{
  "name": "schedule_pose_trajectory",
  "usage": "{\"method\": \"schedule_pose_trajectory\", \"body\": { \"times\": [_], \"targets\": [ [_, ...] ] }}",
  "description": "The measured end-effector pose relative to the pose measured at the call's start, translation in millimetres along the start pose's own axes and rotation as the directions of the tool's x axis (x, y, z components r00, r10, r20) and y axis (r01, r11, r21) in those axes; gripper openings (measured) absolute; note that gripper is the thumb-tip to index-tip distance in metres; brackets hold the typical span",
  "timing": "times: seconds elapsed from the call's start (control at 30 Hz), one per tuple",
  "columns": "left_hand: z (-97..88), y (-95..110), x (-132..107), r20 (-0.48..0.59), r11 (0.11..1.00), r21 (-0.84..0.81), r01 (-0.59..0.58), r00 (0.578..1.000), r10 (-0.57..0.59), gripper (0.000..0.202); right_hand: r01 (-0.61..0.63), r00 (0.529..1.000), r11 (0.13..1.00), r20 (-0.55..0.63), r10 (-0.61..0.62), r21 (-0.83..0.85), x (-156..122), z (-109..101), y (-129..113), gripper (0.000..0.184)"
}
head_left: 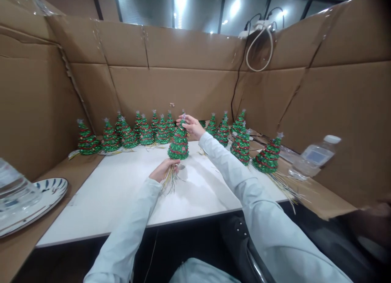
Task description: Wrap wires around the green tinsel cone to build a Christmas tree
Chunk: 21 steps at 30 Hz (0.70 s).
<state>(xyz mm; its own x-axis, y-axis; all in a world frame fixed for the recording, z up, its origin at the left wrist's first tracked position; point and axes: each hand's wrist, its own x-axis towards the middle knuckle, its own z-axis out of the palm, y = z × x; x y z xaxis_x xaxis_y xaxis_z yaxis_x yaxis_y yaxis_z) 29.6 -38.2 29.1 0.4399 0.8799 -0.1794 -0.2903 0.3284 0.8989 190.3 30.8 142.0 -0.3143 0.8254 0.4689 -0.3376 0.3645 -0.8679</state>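
Above the white board [122, 193], a small green beaded Christmas tree [179, 144] with red garland is held between both hands. My left hand [165, 170] is closed at its base, around the loose wire ends [171, 179] that hang below. Up at the star, my right hand [192, 126] pinches the tip of the tree with thumb and fingers. Similar finished-looking trees stand in a row behind, among them one [146, 130] to the left and another [241, 146] to the right.
Cardboard walls [189, 87] enclose the table. A clear bottle [316, 156] leans at the right, near a tree [269, 154] with trailing wires. At the left edge lies a plate [58, 189] with a clear plastic item [15, 189] on it. A power strip [256, 28] with cables hangs at the back.
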Motion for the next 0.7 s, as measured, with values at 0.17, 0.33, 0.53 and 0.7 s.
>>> {"method": "schedule_pose_trajectory", "body": {
  "times": [0.17,0.33,0.53,0.7],
  "targets": [
    [-8.0,-7.8,-1.7,0.03,1.0,-0.021,0.021,0.999,-0.02,0.03,-0.073,0.996,0.996,-0.056,0.076,0.049,8.2,-14.2,36.0,0.034],
    [-1.0,-11.4,-4.3,-0.03,0.999,0.05,0.022,0.999,-0.02,0.039,-0.144,0.983,0.983,-0.1,0.155,0.113,14.0,-24.9,61.7,0.035],
    [3.1,-24.6,5.7,-0.138,0.998,0.012,0.061,0.989,-0.058,0.043,-0.161,0.986,0.975,-0.017,0.165,0.156,17.1,-31.8,72.8,0.034],
    [7.3,-32.4,8.8,-0.174,1.0,-0.014,0.027,0.984,-0.029,0.044,-0.145,0.989,0.982,0.035,0.141,0.123,15.9,-33.3,70.1,0.034]
  ]
}}
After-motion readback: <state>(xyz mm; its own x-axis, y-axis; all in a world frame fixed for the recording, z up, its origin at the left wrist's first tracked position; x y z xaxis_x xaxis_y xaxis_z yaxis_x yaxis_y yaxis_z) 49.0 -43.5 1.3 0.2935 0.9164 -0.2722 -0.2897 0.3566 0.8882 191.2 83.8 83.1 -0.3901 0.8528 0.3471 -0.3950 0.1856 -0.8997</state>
